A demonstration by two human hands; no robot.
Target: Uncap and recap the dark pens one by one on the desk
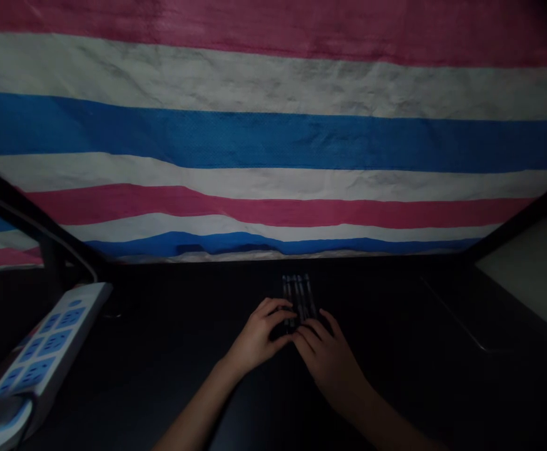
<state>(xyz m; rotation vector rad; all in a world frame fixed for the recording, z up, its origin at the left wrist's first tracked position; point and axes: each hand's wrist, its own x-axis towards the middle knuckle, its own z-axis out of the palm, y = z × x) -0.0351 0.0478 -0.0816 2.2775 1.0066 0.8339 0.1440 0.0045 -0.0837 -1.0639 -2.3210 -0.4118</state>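
Several slim, clear pens [298,289] lie side by side on the black table, pointing away from me. My left hand [260,332] is at their near left side, fingers curved and apart, fingertips touching or just above the left pens. My right hand [323,354] is at their near right end, its fingers bent over the lower ends. The tips of both hands meet or almost meet below the pens. The near ends are partly hidden by my fingers, and the dim light makes it hard to tell if either hand grips a pen.
A white power strip [51,344] with blue socket faces and a dark plug lies at the left. Behind the black table [161,376] hangs a red, white and blue striped sheet [273,141]. A thin, dark flat object [484,313] lies at the right.
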